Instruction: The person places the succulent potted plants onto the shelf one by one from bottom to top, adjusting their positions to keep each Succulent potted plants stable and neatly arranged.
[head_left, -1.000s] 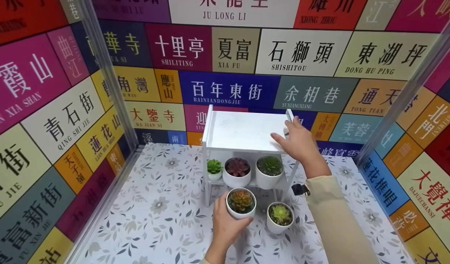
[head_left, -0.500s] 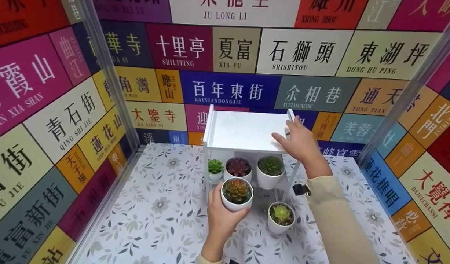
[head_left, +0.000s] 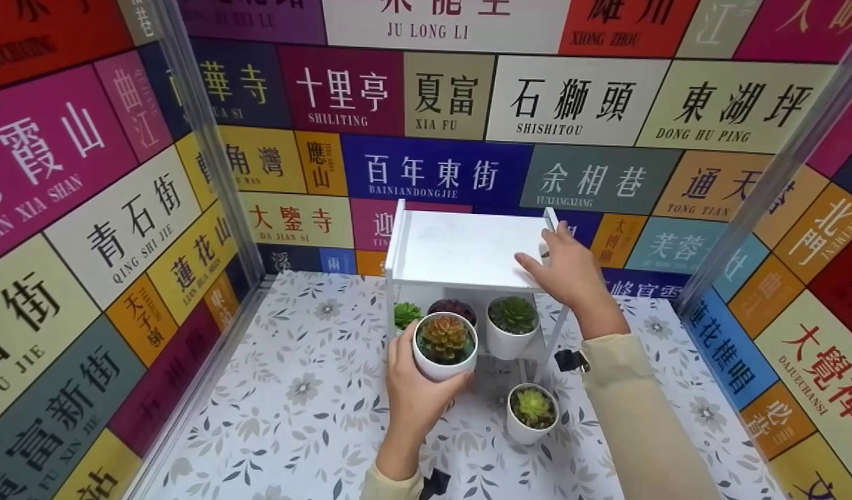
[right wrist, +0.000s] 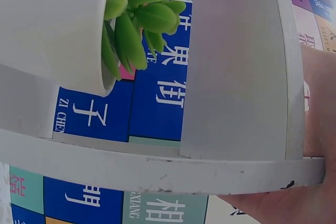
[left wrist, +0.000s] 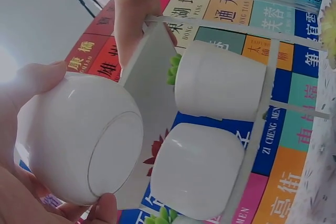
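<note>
In the head view, my left hand (head_left: 413,397) grips a white pot with an orange-green succulent (head_left: 445,340), raised in front of the small white shelf rack (head_left: 467,244). The left wrist view shows the round white pot (left wrist: 84,135) tilted, with fingers and thumb around it. My right hand (head_left: 575,272) holds the rack's upper right side, thumb on the top board. On the lower shelf are a green succulent (head_left: 512,323) in a white pot, a dark red succulent (head_left: 455,308) partly hidden by the held pot, and a small bright green one (head_left: 407,314).
Another white pot with a yellow-green succulent (head_left: 533,411) stands on the leaf-patterned tabletop (head_left: 294,403), in front of the rack's right side. Colourful sign-printed walls (head_left: 436,167) enclose the back and both sides.
My left hand has raised the orange-green succulent up and slightly left towards the lower shelf, now covering part of the dark red one. My right hand stays on the rack.
</note>
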